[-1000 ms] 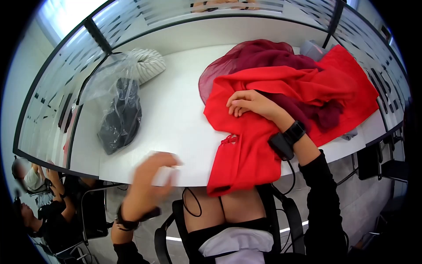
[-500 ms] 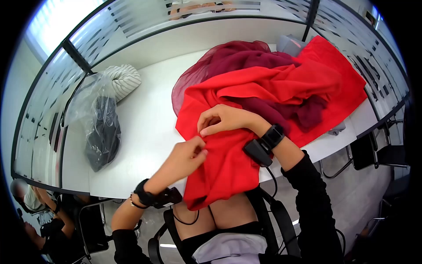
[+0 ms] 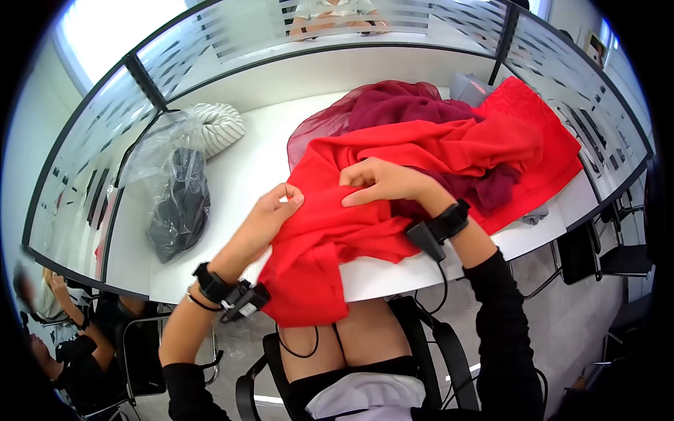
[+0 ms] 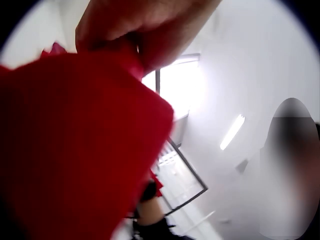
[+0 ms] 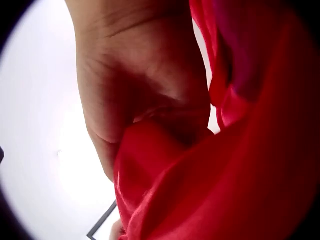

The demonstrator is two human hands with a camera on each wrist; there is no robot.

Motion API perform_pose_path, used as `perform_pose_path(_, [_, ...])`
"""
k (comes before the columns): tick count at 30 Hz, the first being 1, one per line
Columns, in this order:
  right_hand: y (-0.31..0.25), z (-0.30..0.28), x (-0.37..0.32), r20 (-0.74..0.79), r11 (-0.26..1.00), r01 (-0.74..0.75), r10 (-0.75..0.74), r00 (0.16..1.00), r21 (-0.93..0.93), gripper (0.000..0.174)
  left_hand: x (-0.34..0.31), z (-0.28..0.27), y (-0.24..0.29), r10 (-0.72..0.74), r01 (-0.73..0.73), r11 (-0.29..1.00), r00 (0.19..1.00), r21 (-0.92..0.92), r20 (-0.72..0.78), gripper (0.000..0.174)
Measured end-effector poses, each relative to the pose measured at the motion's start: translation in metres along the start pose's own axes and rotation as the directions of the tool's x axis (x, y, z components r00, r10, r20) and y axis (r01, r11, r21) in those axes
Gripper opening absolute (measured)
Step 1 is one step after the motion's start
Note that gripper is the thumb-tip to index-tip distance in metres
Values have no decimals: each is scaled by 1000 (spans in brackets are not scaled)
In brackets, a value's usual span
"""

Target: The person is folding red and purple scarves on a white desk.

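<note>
A red garment (image 3: 302, 295) spreads across the right half of the desk, its near end hanging over the front edge above the person's lap. My left hand (image 3: 270, 214) pinches its edge between thumb and fingers, at the left of the cloth. A short way to the right, my right hand (image 3: 390, 181) grips the same garment, and a stretch of fabric runs between the two. In the left wrist view, red fabric (image 4: 75, 145) drops from the pinching fingers. Folds of red cloth (image 5: 165, 190) come out of the curled right hand in the right wrist view.
Sheer maroon fabric (image 3: 393, 105) lies behind and under the red garment. On the left are a clear plastic bag (image 3: 179, 203) with dark contents and a striped white roll (image 3: 217, 126). Glass partitions (image 3: 323, 31) border the white desk (image 3: 246, 158). A grey item (image 3: 467, 90) sits far right.
My left hand has come in from the left and taken hold of the garment's edge. Both hands now hold it, and its near part has been pulled up and left into bunched folds.
</note>
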State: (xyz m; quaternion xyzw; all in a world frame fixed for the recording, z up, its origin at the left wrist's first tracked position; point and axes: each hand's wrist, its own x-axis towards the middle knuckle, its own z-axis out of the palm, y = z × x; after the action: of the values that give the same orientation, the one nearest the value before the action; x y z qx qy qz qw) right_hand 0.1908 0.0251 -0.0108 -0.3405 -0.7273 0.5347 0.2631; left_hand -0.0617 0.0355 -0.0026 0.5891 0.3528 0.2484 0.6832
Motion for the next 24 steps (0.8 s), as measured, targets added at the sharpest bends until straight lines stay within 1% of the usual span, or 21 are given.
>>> perform_pose_path(1, [-7,-7,-4,-16,996,-5,4,1000,-93,11,0,-11,7,17,-15,982,1000,188,-8,9])
perform_pose_path(2, [-11,-11,-7,-17,999,-24,23,1000,-43,13,-1,-16,18,27,-19,953,999,302,-22,11])
perform_pose_path(4, [-23,-30,-12,-56,976,-35,23,998,-215,17,-3,-33,35,118,-56,794,991,605,-63,21])
perform_pose_path(6, [-43,-45,-19,-129,901,3,-65,990,-433,19,-15,-36,64,132,-42,774,987,632,-96,26])
perform_pose_path(7, [-48,-55,-21,-156,892,-34,-42,987,-451,25,-13,-48,69,220,-105,690,973,716,-70,25])
perform_pose_path(8, [-56,-62,-24,-196,845,-25,-95,976,-535,25,-22,-43,88,198,-67,656,977,752,-85,27])
perform_pose_path(10, [-75,-76,-30,-265,659,-156,-68,962,-736,25,-23,-55,102,321,-99,436,946,895,-51,25])
perform_pose_path(11, [-74,-85,-31,-315,546,-178,-168,934,-819,23,-19,-68,105,478,-165,209,877,964,47,24])
perform_pose_path(12, [-72,-94,-31,-345,423,-210,-273,898,-881,22,-16,-80,109,595,-190,-35,785,981,173,23])
perform_pose_path(13, [-66,-107,-31,-314,225,-232,-473,823,-946,18,-14,-88,117,631,-121,-54,765,991,128,21])
perform_pose_path(14, [-87,-118,-31,-438,177,-405,-233,868,-897,25,-13,-94,129,646,-37,5,763,999,25,21])
perform_pose_path(15, [-96,-129,-33,-477,121,-462,-280,833,-879,23,-10,-105,141,702,-27,-39,711,999,46,19])
perform_pose_path(16, [-99,-150,-36,-429,14,-465,-413,803,-885,24,-6,-122,156,765,-10,-123,637,992,101,15])
perform_pose_path(17, [-123,-148,-43,-485,-46,-554,-428,762,-831,28,-6,-135,174,817,-12,-222,544,975,193,15])
perform_pose_path(18, [-137,-171,-51,-496,-99,-583,-423,758,-806,31,-9,-150,197,830,86,-236,536,968,155,15])
perform_pose_path(19, [-139,-212,-64,-473,-162,-636,-536,699,-755,32,-14,-154,218,863,151,-193,495,970,95,14])
perform_pose_path(20, [-170,-195,-68,-416,-138,-663,-681,603,-736,17,-21,-165,243,868,217,-258,480,941,127,13])
perform_pose_path(21, [-193,-193,-75,-457,-29,-665,-703,544,-747,20,-29,-165,261,902,233,-231,416,945,117,11])
perform_pose_path(22, [-205,-211,-85,-389,-12,-628,-775,497,-778,19,-39,-187,284,900,300,-352,367,887,233,12])
perform_pose_path(23, [-219,-218,-97,-284,-105,-618,-820,497,-779,18,-48,-201,304,892,346,-407,348,845,287,18])
perform_pose_path(24, [-228,-224,-107,-289,-118,-685,-845,450,-719,18,-52,-214,316,932,403,-352,234,845,276,21])
